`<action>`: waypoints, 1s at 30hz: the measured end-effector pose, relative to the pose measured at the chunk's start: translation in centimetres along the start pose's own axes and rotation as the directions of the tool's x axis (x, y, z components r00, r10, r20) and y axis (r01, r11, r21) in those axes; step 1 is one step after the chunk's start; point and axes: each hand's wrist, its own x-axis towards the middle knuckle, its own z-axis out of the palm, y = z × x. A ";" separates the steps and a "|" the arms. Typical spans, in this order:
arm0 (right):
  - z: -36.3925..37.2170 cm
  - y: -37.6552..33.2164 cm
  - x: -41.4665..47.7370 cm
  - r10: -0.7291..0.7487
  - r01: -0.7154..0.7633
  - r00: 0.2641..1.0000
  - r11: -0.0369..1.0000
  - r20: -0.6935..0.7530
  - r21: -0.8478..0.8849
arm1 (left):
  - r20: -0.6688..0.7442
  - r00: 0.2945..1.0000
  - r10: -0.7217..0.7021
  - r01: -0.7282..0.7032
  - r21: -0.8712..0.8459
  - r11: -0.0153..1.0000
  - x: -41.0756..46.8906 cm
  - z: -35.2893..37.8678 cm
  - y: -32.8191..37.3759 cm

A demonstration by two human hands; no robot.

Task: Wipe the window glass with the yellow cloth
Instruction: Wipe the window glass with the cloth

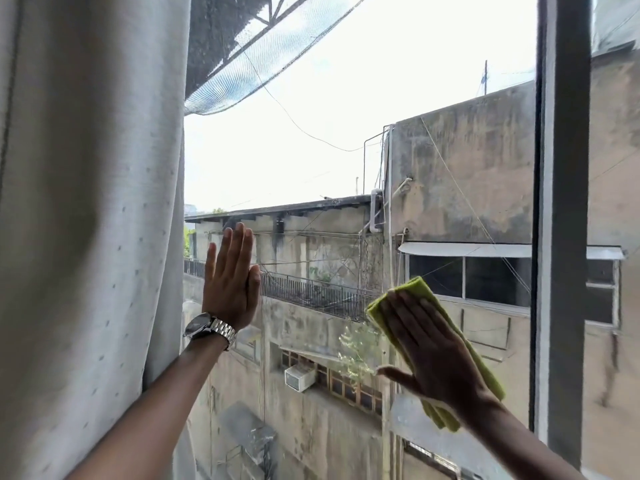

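the right hand (pixel 433 344) presses the folded yellow cloth (pixel 420 289) flat against the window glass (pixel 346 140), fingers spread, at about four o'clock. the left hand (pixel 230 285) braces open-palmed at eight o'clock beside the curtain (pixel 93 202). best to keep that palm pressure even and overlap the strokes.

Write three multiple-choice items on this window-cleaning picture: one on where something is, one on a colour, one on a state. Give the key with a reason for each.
1. Where is the yellow cloth?
A. Under the right hand, flat against the window glass
B. Draped over the curtain
C. In the left hand

2. What colour is the wristwatch band?
A. Black
B. Silver
C. Brown

3. How is the left hand?
A. Closed in a fist
B. Gripping the curtain
C. Open, fingers straight and pointing up

Key: 1 A, the cloth shows around the spread right hand. 2 B, the links are shiny metal. 3 C, the palm is open and empty beside the curtain.
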 end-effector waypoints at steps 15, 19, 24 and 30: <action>-1.3 -0.7 12.4 0.270 -0.268 0.961 0.963 -0.063 0.041 | -0.081 0.996 -0.044 0.040 -0.048 0.998 -1.8 3.1 2.6; 0.4 -5.7 8.1 0.063 -0.066 0.997 0.992 0.034 0.111 | -0.079 0.996 -0.043 0.039 -0.048 0.998 -1.8 2.5 2.9; 1.5 -9.0 -2.0 -0.013 -0.023 0.981 0.983 0.193 0.182 | -0.083 0.994 -0.067 0.062 -0.054 0.997 -1.8 1.6 3.6; -0.1 -3.1 -7.8 0.061 -0.084 0.986 0.986 0.155 0.145 | -0.035 0.999 -0.037 0.036 -0.030 0.999 -2.1 1.2 3.1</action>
